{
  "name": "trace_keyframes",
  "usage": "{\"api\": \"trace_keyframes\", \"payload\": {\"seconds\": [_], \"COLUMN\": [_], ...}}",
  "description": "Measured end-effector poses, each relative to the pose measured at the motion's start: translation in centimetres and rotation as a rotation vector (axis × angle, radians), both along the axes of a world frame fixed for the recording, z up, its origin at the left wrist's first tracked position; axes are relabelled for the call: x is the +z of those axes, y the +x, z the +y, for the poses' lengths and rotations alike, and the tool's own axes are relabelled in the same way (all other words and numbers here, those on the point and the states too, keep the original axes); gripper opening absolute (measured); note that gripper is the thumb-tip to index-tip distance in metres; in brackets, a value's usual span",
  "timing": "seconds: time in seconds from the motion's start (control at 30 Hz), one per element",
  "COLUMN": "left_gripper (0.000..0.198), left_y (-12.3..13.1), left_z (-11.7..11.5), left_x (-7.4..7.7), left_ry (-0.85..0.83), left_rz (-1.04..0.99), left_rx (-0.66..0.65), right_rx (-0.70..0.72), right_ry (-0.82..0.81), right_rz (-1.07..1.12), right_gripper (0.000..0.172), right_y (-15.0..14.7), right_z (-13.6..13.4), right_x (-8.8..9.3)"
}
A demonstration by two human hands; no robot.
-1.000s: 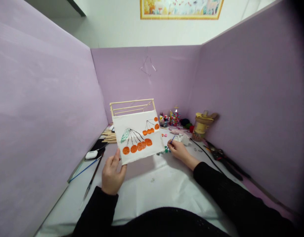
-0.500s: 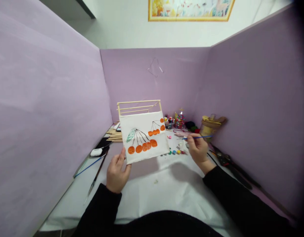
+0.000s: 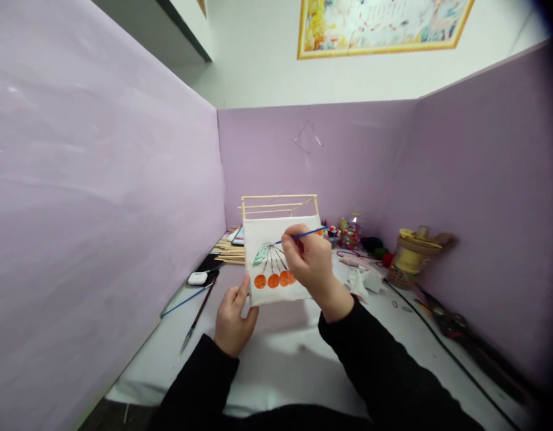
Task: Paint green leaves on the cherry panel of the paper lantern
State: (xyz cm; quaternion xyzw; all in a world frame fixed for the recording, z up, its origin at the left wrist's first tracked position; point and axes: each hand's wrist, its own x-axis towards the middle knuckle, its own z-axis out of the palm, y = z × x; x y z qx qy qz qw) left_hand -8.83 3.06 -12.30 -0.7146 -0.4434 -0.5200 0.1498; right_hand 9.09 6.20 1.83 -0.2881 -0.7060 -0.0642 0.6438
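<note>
Right hand [image 3: 310, 263] is now brought over from the paints at its right onto the cloth panel [image 3: 263, 269]. The blue brush [image 3: 313, 231] is pinched in it, tip at the stems. The panel's lower corner is still gripped by the left hand [image 3: 233, 317], so a fresh stroke is judged under way.

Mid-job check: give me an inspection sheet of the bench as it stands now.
Surface: white sheet over the table, lightly creased.
Job's things: cloth panel with painted orange fruit, upright on a wooden frame; blue brush.
Clutter: earbud case, wooden sticks, loose brushes at left; bead jar, tissue, yellow container, hand tools at right.
Grippers: left hand grips the cloth panel's lower left corner; right hand holds the blue brush, tip at the panel.
Cables: one black cord along the right side.
Surroundings: lilac partitions on three sides; framed picture on the wall behind.
</note>
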Motion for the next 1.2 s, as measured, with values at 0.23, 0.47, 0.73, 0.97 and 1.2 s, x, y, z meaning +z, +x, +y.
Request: {"api": "trace_keyframes", "payload": {"seconds": [0.23, 0.47, 0.73, 0.97, 1.2], "left_gripper": [0.068, 0.068, 0.065, 0.065, 0.065], "left_y": [0.1, 0.1, 0.1, 0.0, 0.0], "left_z": [0.0, -0.1, -0.2, -0.2, -0.2], "left_x": [0.0, 0.1, 0.1, 0.1, 0.0], "left_ry": [-0.020, -0.031, -0.042, -0.057, -0.053], "left_rz": [-0.018, -0.026, -0.013, -0.009, -0.010], "left_rx": [0.000, -0.024, -0.007, -0.006, -0.007], "right_rx": [-0.055, -0.046, -0.095, -0.093, -0.110], "right_ry": [-0.005, 0.101, 0.140, 0.141, 0.135], "right_rz": [0.072, -0.041, -0.078, -0.087, -0.068], "right_gripper": [0.011, 0.012, 0.012, 0.011, 0.013], "right_y": [0.9, 0.2, -0.1, -0.2, -0.2], "right_z": [0.9, 1.1, 1.4, 1.4, 1.5], "right_x": [-1.4, -1.6, -2.0, -2.0, -2.1]}}
